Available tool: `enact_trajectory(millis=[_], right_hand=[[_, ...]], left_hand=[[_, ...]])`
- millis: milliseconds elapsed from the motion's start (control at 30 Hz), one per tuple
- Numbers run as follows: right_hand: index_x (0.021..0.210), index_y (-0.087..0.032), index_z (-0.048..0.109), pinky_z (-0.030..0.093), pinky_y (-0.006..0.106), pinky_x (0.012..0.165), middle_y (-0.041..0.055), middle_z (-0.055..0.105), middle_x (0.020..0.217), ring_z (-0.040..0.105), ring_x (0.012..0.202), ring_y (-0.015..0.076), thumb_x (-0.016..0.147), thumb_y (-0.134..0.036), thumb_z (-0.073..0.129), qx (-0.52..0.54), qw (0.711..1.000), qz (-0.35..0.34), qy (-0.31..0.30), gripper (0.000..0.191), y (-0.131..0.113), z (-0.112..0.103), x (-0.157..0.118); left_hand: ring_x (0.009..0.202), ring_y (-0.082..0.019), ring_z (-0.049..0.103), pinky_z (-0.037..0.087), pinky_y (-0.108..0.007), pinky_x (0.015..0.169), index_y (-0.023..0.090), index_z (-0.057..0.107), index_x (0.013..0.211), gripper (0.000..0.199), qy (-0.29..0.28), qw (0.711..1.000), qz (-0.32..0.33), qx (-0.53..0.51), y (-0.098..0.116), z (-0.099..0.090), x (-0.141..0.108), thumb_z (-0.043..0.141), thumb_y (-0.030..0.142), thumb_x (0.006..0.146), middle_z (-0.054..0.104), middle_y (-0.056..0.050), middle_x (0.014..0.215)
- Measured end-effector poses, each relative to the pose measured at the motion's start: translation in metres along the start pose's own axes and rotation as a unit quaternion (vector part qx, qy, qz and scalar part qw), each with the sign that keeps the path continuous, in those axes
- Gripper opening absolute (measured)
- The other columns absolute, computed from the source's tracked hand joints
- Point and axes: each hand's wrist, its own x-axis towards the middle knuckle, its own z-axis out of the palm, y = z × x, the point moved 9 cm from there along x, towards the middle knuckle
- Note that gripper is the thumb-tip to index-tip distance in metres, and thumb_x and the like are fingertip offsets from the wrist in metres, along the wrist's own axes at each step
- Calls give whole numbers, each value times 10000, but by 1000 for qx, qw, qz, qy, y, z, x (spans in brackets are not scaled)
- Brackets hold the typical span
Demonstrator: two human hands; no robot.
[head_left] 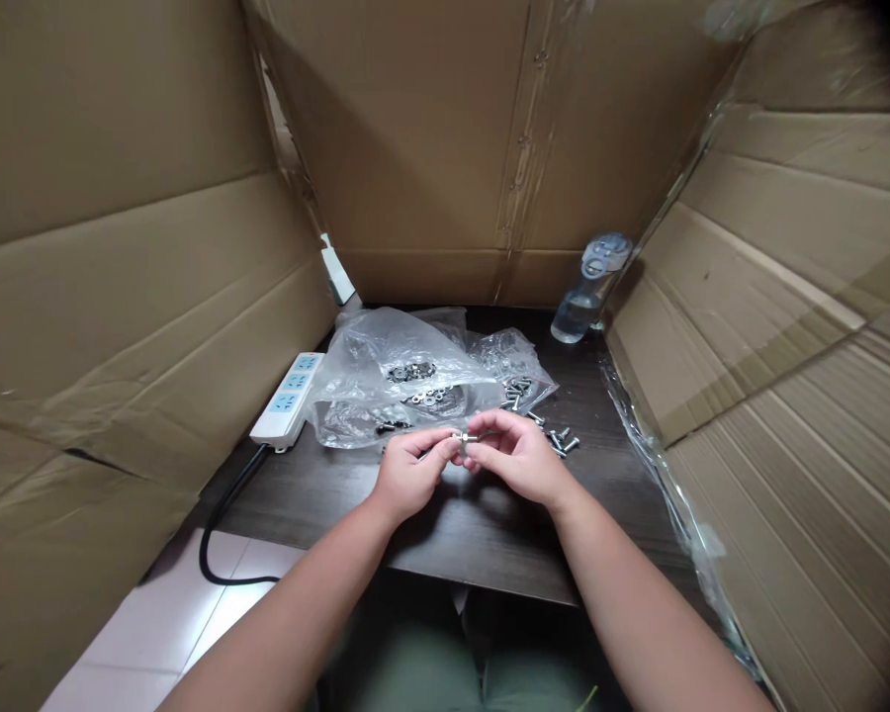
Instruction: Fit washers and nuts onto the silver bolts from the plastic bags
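A small silver bolt [466, 437] is held between my two hands, just above the dark table's front half. The fingertips of my left hand [413, 469] pinch its left end. My right hand [525, 457] grips it from the right with thumb and fingers closed. A wider ring, like a nut or washer, shows around the bolt, but it is too small to be sure. Right behind my hands lie clear plastic bags [393, 341] with dark washers [410, 372] and silver washers [434, 398]. Several loose bolts [562, 440] lie beyond my right hand.
A white power strip [282, 410] stands on the left, its black cable [215, 534] hanging over the table's edge. At the back right a clear water bottle [589, 287] leans near the cardboard wall [786, 277]. Cardboard encloses the table [326, 499] on the left, back and right.
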Motion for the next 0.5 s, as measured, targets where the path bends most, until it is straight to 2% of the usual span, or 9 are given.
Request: enact_trajectory(millis=[133, 233, 367, 500], right_hand=[[868, -171, 602, 539, 310, 633, 22, 671, 689, 651, 630, 167, 718, -370, 720, 13, 1000, 9, 3, 276, 0, 4, -1], [828, -163, 627, 519, 283, 582, 32, 670, 698, 627, 580, 151, 756, -405, 676, -32, 999, 6, 12, 257, -2, 4, 0], [735, -159, 625, 487, 261, 523, 17, 622, 576, 590, 497, 134, 831, -456, 575, -93, 996, 15, -1, 317, 0, 5, 0], [885, -179, 593, 524, 282, 576, 26, 677, 723, 636, 589, 151, 751, -381, 693, -27, 999, 11, 13, 262, -1, 1, 0]], left_hand=[[421, -62, 415, 320, -187, 372, 119, 712, 790, 292, -25, 999, -23, -37, -2, 4, 0, 600, 388, 813, 639, -41, 614], [411, -53, 392, 312, -185, 369, 126, 710, 771, 283, -7, 999, -22, -36, -3, 1, 0, 618, 392, 798, 607, -19, 593], [394, -45, 370, 314, -189, 366, 137, 712, 797, 271, 24, 998, -21, -46, -8, -5, 1, 651, 399, 768, 591, -1, 578], [402, -46, 372, 311, -184, 365, 139, 719, 841, 256, 28, 998, -19, -56, -8, -6, 1, 648, 375, 777, 593, -5, 576]])
